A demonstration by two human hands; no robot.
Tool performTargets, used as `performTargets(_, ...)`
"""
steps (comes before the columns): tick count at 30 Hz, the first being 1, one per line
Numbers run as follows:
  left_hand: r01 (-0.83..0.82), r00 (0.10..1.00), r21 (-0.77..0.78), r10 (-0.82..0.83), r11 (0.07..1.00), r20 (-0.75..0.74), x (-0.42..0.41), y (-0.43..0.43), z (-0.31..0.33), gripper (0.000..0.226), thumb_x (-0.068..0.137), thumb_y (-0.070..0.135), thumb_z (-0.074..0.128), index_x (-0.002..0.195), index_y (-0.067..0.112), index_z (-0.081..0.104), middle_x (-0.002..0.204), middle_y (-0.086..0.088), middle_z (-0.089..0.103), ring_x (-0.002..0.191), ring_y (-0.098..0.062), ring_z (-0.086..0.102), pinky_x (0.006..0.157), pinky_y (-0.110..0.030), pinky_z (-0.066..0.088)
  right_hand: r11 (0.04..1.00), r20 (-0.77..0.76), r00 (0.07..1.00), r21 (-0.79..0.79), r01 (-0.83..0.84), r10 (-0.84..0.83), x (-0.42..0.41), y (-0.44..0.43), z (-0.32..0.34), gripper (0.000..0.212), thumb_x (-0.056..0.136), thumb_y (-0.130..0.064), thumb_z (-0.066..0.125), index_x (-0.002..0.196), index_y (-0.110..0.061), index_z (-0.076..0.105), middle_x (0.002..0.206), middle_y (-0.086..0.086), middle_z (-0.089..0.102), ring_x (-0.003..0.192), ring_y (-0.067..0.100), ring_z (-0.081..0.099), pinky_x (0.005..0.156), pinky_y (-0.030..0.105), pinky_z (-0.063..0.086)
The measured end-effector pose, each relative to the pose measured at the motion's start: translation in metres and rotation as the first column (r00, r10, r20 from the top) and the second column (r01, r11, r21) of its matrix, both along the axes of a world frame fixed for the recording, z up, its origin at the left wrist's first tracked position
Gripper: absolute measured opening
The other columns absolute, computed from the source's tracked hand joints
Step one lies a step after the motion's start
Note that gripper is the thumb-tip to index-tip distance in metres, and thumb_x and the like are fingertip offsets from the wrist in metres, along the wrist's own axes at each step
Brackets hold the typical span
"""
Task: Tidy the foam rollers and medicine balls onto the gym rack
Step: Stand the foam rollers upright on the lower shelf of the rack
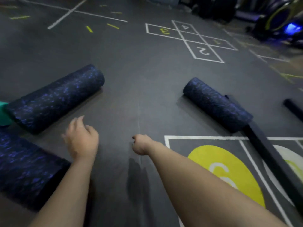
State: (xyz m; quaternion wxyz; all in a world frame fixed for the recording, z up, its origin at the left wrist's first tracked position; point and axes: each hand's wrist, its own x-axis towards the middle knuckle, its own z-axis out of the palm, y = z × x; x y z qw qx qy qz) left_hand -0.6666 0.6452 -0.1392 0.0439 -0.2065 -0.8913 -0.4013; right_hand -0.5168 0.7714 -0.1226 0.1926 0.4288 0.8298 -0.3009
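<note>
Three dark blue speckled foam rollers lie on the grey gym floor. One long roller (55, 99) lies at the left, a second (24, 169) at the lower left edge, and a shorter one (216, 104) at the right. My left hand (82, 138) hovers between the two left rollers, fingers loosely curled, holding nothing. My right hand (141, 145) hangs over the bare floor in the middle, fingers curled under, with nothing in it. No medicine ball or rack is clearly visible.
A black bar (268, 154) runs from the right roller toward the lower right. A teal object (4, 115) peeks out behind the left roller. White hopscotch squares (203, 51) and a yellow circle (229, 171) mark the floor. Dark gym machines (278, 18) stand at the far right.
</note>
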Motion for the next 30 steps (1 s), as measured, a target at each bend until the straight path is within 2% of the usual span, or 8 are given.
performTargets(5,0.437,0.865,0.248,-0.48,0.864,0.146,0.11,0.142,0.003,0.044,0.092,0.002,0.05,0.132,0.014,0.063,0.128,-0.013,0.067,0.117,-0.034,0.061,0.099,-0.037,0.046,0.924,-0.101,0.945,0.203,0.325,-0.31,0.098,0.086,0.013,0.047,0.096,-0.016,0.04,0.141,-0.011,0.051,0.145,0.017,0.053,0.132,0.036,0.051,0.11,0.039,0.044)
performTargets(9,0.607,0.617,0.396,-0.723,0.689,0.312,0.245,0.21,-0.008,0.045,0.094,0.002,0.046,0.133,0.018,0.061,0.132,-0.005,0.066,0.118,-0.027,0.063,0.103,-0.038,0.048,0.832,-0.053,0.891,0.335,0.441,-0.451,0.243,0.104,-0.01,0.047,0.096,-0.015,0.039,0.142,-0.014,0.048,0.142,0.016,0.056,0.129,0.035,0.053,0.105,0.042,0.047)
performTargets(13,0.596,0.341,0.523,-0.781,0.61,0.523,0.29,0.2,-0.017,0.044,0.101,0.006,0.05,0.141,0.022,0.054,0.14,-0.003,0.06,0.124,-0.02,0.06,0.101,-0.04,0.048,0.813,0.034,0.875,0.389,0.434,-0.484,0.319,0.107,-0.032,0.05,0.095,-0.013,0.039,0.145,-0.013,0.043,0.148,0.008,0.05,0.133,0.03,0.05,0.104,0.042,0.048)
performTargets(16,0.69,0.203,0.508,-0.811,0.516,0.548,0.318,0.202,-0.024,0.047,0.105,0.014,0.051,0.149,0.028,0.045,0.146,0.005,0.052,0.131,-0.014,0.053,0.11,-0.042,0.046,0.753,0.032,0.832,0.446,0.483,-0.553,0.374,0.15,-0.043,0.045,0.096,-0.016,0.04,0.14,-0.012,0.045,0.145,0.01,0.05,0.132,0.031,0.051,0.105,0.042,0.046)
performTargets(19,0.711,0.238,0.454,-0.791,0.537,0.563,0.305,0.213,-0.028,0.05,0.105,0.021,0.051,0.153,0.033,0.039,0.145,0.006,0.051,0.13,-0.015,0.055,0.11,-0.045,0.045,0.628,-0.133,0.758,0.479,0.613,-0.639,0.384,0.203,-0.057,0.039,0.097,-0.018,0.047,0.134,-0.004,0.046,0.142,0.016,0.049,0.131,0.036,0.049,0.104,0.042,0.044)
performTargets(23,0.776,0.433,0.233,-0.763,0.586,0.48,0.289,0.219,-0.036,0.049,0.1,0.033,0.058,0.147,0.041,0.046,0.14,0.007,0.06,0.12,-0.008,0.062,0.11,-0.042,0.046,0.594,-0.301,0.829,0.587,0.551,-0.471,0.363,0.274,-0.06,0.04,0.092,-0.016,0.053,0.13,-0.006,0.052,0.144,0.013,0.049,0.127,0.037,0.052,0.101,0.044,0.046)
performTargets(25,0.732,0.492,0.233,-0.733,0.641,0.469,0.285,0.223,-0.04,0.051,0.092,0.04,0.058,0.142,0.043,0.05,0.133,0.007,0.064,0.109,-0.009,0.067,0.103,-0.043,0.051,0.562,-0.352,0.822,0.605,0.564,-0.447,0.346,0.312,-0.054,0.045,0.09,-0.019,0.054,0.134,-0.007,0.051,0.148,0.013,0.047,0.132,0.035,0.048,0.106,0.045,0.044)
performTargets(30,0.503,0.518,0.432,-0.661,0.749,0.543,0.288,0.247,-0.034,0.038,0.104,0.014,0.051,0.138,0.032,0.053,0.116,0.004,0.068,0.101,-0.018,0.069,0.084,-0.037,0.055,0.686,-0.075,0.889,0.609,0.399,-0.451,0.34,0.371,-0.074,0.086,0.095,-0.038,0.056,0.16,-0.011,0.005,0.169,0.008,-0.007,0.156,0.029,-0.002,0.125,0.051,0.009)
